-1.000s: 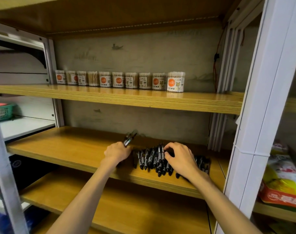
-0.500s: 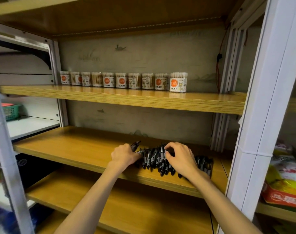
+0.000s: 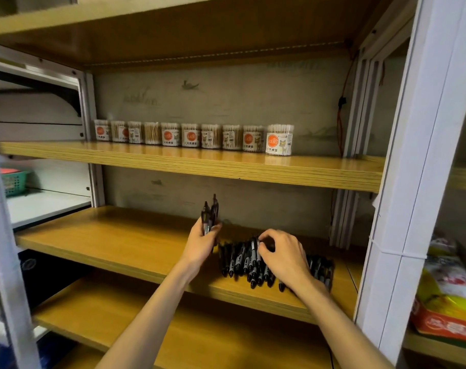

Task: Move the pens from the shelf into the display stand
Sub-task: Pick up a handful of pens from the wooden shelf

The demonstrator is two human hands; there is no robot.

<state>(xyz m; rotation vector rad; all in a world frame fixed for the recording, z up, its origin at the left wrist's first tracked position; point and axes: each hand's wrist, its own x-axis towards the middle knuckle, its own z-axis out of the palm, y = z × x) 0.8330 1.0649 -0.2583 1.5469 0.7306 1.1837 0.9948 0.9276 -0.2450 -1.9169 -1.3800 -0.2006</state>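
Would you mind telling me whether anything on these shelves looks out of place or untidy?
Only the pens: they lie in a loose, overlapping heap on the middle shelf, not in a row. The cotton swab tubs above stand upright in a neat line.

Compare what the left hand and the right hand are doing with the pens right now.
The left hand is raised off the shelf, gripping a small bunch of pens upright; the right hand is low over the pile of pens, pinching one at its top. The left hand's pens stand clear of the pile; the right hand's pen lies within it. Both hold black pens.
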